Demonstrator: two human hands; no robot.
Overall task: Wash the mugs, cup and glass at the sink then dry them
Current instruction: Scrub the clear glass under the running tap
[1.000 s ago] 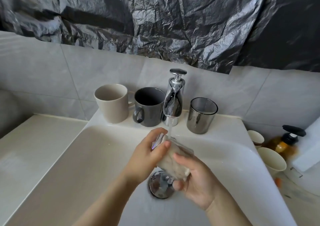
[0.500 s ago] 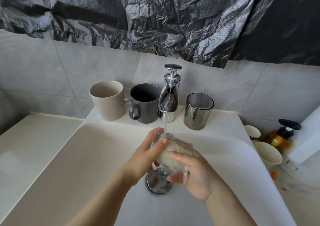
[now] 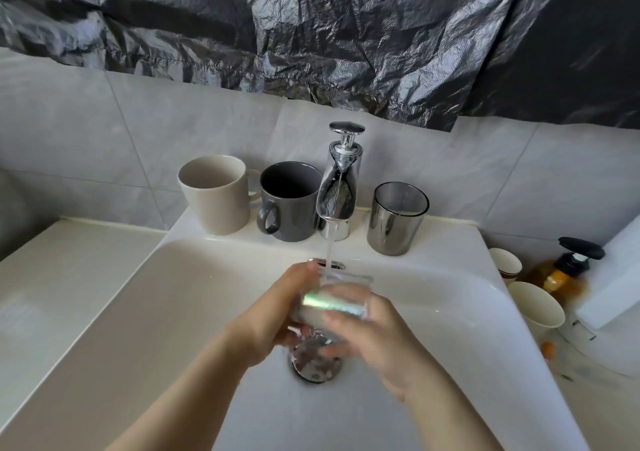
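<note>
Glass (image 3: 333,297) is the piece being washed. It is clear, mouth up and leaning a little toward the tap (image 3: 338,187). It hangs low over the sink (image 3: 173,295), just above the drain (image 3: 317,364), and the stream (image 3: 330,243) strikes at its far rim. The left grip (image 3: 273,315) is clenched round its left side, thumb near the rim. The right grip (image 3: 375,333) is wrapped round the near side and base, so both are grasping the glass.

To do this step well, the person should probably turn the glass slowly so water runs over the whole inner wall. They could then tip it out and let the stream cover the outside. Wet glass is likely slippery and the basin looks hard, so one grip ought to hold firm while the other rubs. The glass is best kept low and clear of the spout.

On the ledge behind the basin stand a beige mug (image 3: 216,194), a grey mug (image 3: 289,205) and a mirrored cup (image 3: 396,218), flanking the tap. Whether they are washed cannot be told. A pale desk (image 3: 69,260) lies to the left. To the right are two pale cups (image 3: 535,308), an amber pump bottle (image 3: 568,270) and a white box (image 3: 620,277). Grey tiles (image 3: 138,132) back the sink, with crumpled black plastic sheeting (image 3: 311,35) hung above.
</note>
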